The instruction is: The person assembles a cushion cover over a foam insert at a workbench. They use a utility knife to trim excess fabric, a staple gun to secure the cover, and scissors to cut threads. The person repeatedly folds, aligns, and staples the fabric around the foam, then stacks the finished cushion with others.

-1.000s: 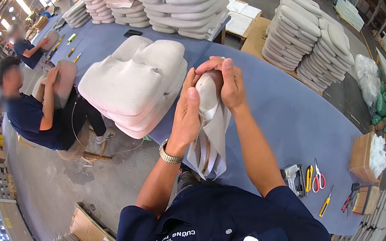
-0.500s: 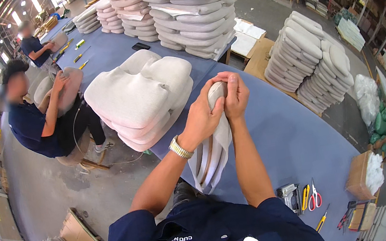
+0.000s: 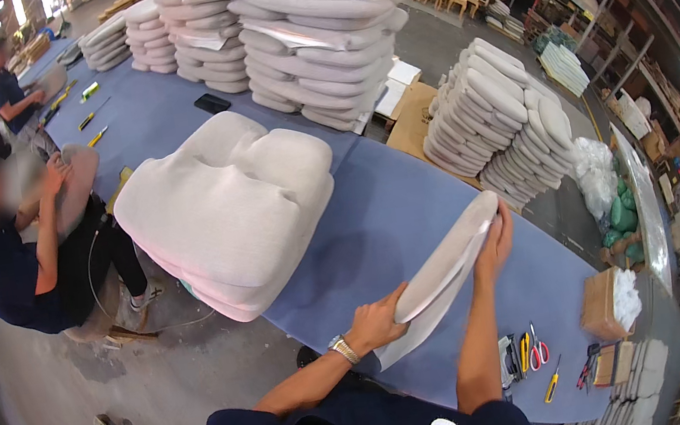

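Note:
Between my hands a light grey seat cushion (image 3: 449, 256) stands on edge above the table, slanting from near left to far right. My left hand (image 3: 379, 322), with a metal watch on its wrist, grips the near end. At the far end my right hand (image 3: 495, 236) is wrapped round the edge. Pale loose cover fabric (image 3: 423, 333) hangs from the cushion's lower side. To the left lies a short pile of similar cushions (image 3: 221, 203), not touched by either hand.
Tall cushion stacks (image 3: 321, 50) line the table's far side. More cushions (image 3: 491, 109) stand beyond the right edge. Scissors (image 3: 538, 352), a yellow cutter (image 3: 525, 352) and a screwdriver (image 3: 553, 380) lie near right, by a cardboard box (image 3: 601, 306). A seated co-worker (image 3: 23, 248) is at left.
My hands have parted from one end of the cushion to opposite ends. The cushion has swung to the right and now lies slantwise. The whole view has shifted too.

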A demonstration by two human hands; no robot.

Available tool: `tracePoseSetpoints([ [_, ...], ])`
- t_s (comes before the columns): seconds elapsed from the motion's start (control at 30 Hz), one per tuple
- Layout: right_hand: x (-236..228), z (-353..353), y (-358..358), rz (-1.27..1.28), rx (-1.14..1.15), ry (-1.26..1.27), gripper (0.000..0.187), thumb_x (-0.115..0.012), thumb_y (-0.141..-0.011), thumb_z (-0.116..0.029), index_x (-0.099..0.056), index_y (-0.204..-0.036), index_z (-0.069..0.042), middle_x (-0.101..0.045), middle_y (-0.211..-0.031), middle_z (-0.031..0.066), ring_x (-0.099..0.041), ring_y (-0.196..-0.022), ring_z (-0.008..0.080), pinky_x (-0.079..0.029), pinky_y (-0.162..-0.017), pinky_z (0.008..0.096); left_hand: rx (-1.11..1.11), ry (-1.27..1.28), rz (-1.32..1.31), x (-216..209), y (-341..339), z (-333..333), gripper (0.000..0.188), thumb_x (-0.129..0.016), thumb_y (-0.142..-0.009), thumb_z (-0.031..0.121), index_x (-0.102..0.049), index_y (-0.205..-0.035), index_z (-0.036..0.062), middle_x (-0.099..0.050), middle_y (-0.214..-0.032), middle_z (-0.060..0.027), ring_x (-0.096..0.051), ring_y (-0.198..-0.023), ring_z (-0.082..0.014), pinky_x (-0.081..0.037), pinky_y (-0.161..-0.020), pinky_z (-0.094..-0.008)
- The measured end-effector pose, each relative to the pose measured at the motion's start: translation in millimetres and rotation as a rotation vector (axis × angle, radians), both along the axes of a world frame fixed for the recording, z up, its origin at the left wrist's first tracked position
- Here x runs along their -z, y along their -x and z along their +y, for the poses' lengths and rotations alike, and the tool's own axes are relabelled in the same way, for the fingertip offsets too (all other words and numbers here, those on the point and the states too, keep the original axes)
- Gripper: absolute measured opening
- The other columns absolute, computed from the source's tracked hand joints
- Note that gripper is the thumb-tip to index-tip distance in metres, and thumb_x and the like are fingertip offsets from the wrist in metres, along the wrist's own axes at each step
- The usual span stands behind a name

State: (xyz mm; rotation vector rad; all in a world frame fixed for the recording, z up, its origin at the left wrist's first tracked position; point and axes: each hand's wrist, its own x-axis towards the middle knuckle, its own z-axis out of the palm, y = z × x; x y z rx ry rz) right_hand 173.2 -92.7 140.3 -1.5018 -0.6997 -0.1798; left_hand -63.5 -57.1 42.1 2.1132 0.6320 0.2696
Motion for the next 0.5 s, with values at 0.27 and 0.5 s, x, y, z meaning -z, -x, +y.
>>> tracePoseSetpoints([
  [0.27,288,-310,158,0.649,-0.014,1.455,0.044,-0.070,-0.091,-0.041,-0.072,-0.101,0.002,-0.074,-0.084,0.0174,-0.071,-0.074,0.0268,-0.055,-0.075,0.0399,0.101,0.028,0.282,-22,-7,47,0.080,-0.065,-0.090,0.032,-0.033,-0.150,-0.0112,-0.072,-0.102,-0.0303,-0.074,-0.089,-0.0456,-0.059,-0.079,-0.0545],
  [0.5,332,-248,236,0.735,0.100,1.479,0.041,-0.068,-0.093,-0.040,-0.072,-0.098,0.001,-0.072,-0.079,0.0156,-0.070,-0.069,0.0251,-0.055,-0.070,0.0390,0.191,0.025,0.309,0,-3,64,0.085,-0.064,-0.093,0.041,-0.030,-0.150,-0.0124,-0.071,-0.108,-0.0322,-0.073,-0.094,-0.0476,-0.059,-0.082,-0.0552],
])
